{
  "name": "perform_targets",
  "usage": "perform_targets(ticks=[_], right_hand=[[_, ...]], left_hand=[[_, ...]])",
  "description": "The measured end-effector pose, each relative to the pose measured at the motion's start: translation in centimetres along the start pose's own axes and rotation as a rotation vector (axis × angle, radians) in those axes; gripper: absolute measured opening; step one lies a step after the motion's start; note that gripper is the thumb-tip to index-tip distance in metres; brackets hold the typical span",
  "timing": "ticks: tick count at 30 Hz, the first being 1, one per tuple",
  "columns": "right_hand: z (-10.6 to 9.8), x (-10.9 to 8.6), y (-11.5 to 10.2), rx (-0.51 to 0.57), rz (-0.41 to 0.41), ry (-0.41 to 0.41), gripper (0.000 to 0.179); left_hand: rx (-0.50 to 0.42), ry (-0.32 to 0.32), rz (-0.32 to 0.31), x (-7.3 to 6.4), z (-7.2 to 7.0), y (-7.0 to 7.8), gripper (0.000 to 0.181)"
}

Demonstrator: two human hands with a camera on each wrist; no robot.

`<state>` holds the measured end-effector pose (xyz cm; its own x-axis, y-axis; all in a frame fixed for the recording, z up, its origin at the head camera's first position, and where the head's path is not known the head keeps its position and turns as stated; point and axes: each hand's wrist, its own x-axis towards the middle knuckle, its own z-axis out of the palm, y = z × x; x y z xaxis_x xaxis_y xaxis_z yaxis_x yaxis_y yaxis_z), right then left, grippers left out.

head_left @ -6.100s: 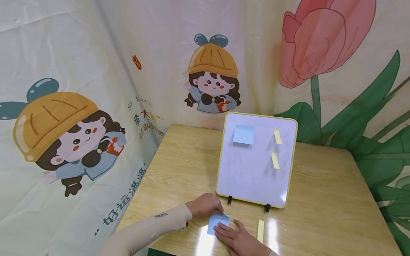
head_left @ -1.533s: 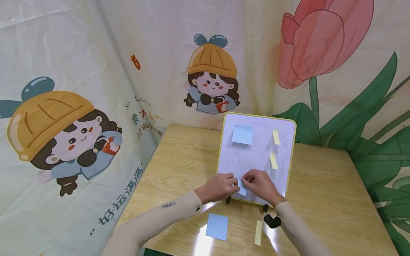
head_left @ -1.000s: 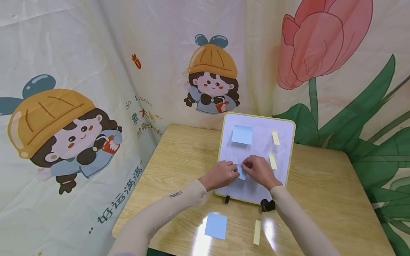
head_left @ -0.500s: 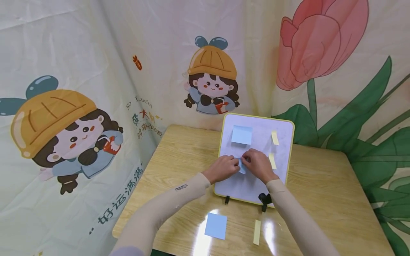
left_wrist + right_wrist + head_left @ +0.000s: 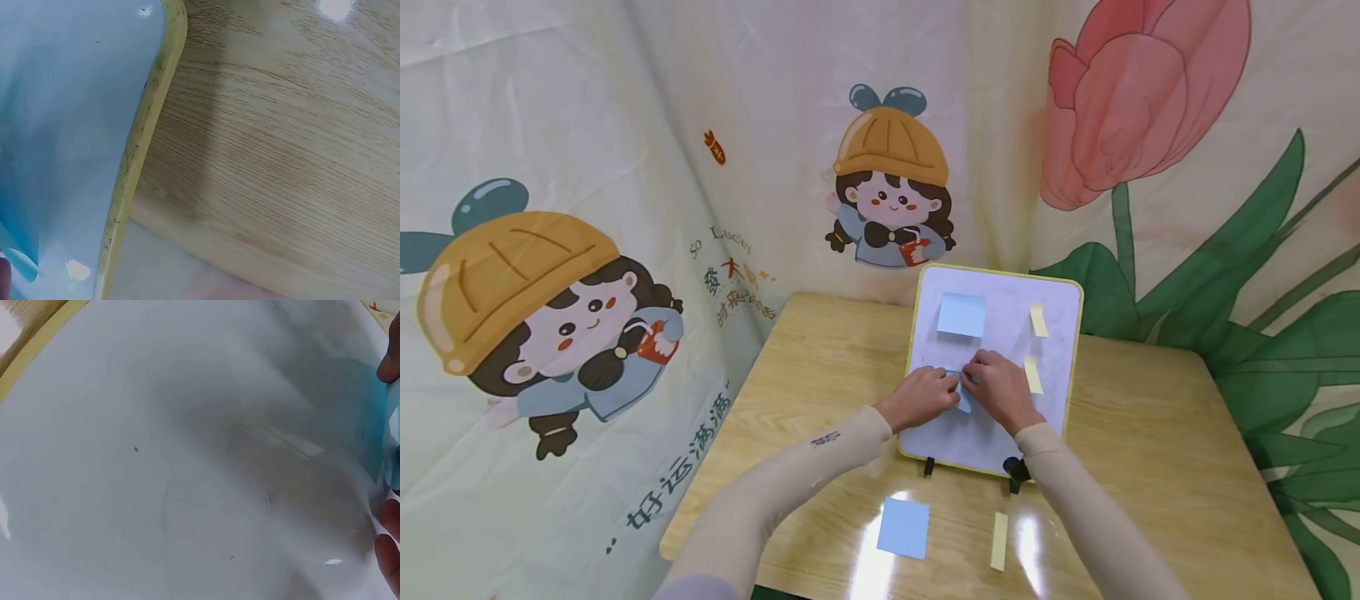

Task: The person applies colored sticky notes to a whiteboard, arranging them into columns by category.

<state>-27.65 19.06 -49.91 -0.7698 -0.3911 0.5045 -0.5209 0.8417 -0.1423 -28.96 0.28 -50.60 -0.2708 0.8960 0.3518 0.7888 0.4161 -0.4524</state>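
Note:
In the head view, a small whiteboard [image 5: 951, 437] with a yellow rim leans on its stand on the table. My left hand [image 5: 921, 398] and right hand [image 5: 1000, 387] meet at its middle, pinching the upper part of a blue sticky note [image 5: 964, 402] from either side. Its lower end shows between them. The left wrist view catches a curled edge of this sticky note [image 5: 24, 265] at the lower left; the right wrist view has it at the right edge, by my fingertips [image 5: 389, 550]. Whether it touches the board along its top is hidden.
Another blue sticky note [image 5: 961, 315] is stuck at the board's upper left. Two narrow yellow strips, an upper [image 5: 1038, 320] and a lower [image 5: 1033, 375], hang at its right. On the table [image 5: 820, 350] lie a blue sticky note [image 5: 903, 528] and a yellow strip [image 5: 998, 542].
My hands have gone from the blue sticky note on the table up to the whiteboard, carrying one blue sticky note. They rose along the board; over the last half second they barely moved.

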Motion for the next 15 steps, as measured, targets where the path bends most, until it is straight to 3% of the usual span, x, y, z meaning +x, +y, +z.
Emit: perform_targets(ticks=[8,15], right_hand=[[0.01,0.16,-0.03,-0.033,-0.029,0.042,0.005],[0.03,0.26,0.11,-0.014,-0.046,0.045,0.005]], left_hand=[[0.002,0.027,-0.022,0.28,0.18,0.1,0.02],[-0.01,-0.015,-0.024,0.27,0.33,0.19,0.018]])
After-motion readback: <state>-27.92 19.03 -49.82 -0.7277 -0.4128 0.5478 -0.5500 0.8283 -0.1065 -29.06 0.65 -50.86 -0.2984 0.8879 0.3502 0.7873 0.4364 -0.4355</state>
